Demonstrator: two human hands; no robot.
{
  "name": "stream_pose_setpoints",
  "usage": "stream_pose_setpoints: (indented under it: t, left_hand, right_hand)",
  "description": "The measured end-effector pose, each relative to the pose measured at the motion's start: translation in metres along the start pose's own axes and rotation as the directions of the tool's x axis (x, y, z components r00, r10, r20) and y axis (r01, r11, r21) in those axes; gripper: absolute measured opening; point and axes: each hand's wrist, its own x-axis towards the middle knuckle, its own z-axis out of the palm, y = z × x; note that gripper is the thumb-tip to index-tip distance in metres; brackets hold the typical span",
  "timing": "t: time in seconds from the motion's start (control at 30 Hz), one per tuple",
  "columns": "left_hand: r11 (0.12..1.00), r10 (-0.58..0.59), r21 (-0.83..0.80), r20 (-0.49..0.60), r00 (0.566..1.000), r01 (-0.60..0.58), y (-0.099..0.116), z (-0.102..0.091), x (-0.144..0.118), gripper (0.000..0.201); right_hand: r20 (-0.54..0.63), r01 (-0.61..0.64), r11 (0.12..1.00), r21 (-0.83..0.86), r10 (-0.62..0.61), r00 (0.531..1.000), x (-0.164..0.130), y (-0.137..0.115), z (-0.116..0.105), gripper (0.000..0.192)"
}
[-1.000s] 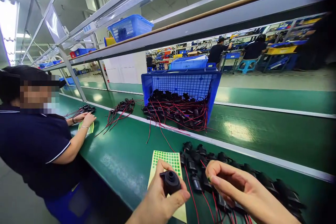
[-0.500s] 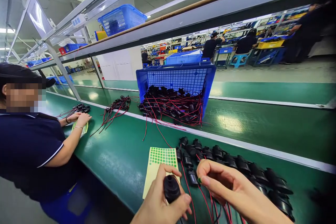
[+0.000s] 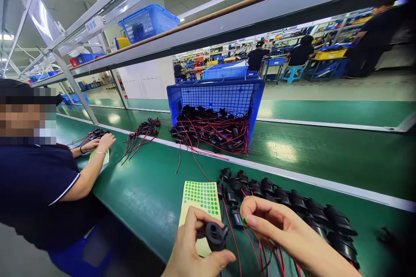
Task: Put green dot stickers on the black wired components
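Left hand [image 3: 195,246] grips a black part [image 3: 215,235]; right hand [image 3: 276,229] pinches a green dot sticker [image 3: 244,222], no writing legible

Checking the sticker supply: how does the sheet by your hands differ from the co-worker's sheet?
The near sheet lies mostly bare beside the left hand; the co-worker's sheet is partly covered by that person's hand. The near sheet shows rows of green dots over its upper part and a blank lower strip; the far one's dots are too small to judge. Both are pale sheets lying flat on the green bench.
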Motion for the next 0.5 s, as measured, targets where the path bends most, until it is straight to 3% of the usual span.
stream_pose_setpoints:
  t: [0.07,0.17,0.3,0.5]
  left_hand:
    - [0.991,0.03,0.136,-0.098,0.995,-0.016,-0.006,0.009,0.0,0.041]
    - [0.978,0.128,0.185,-0.167,0.978,-0.096,-0.015,0.021,0.001,0.04]
    - [0.949,0.253,0.243,-0.201,0.946,-0.203,-0.023,0.029,-0.001,0.037]
    - [0.921,0.311,0.308,-0.209,0.927,-0.239,-0.028,0.029,-0.005,0.034]
  right_hand:
    - [-0.001,0.083,0.995,-0.06,-0.083,0.997,-0.001,0.0,0.003,0.049]
    - [0.033,0.173,0.977,-0.125,-0.17,0.985,-0.005,0.001,0.011,0.036]
    - [0.027,0.203,0.961,-0.187,-0.201,0.979,-0.012,0.006,0.023,0.018]
    - [-0.035,0.258,0.919,-0.298,-0.28,0.959,-0.017,0.004,0.03,0.016]
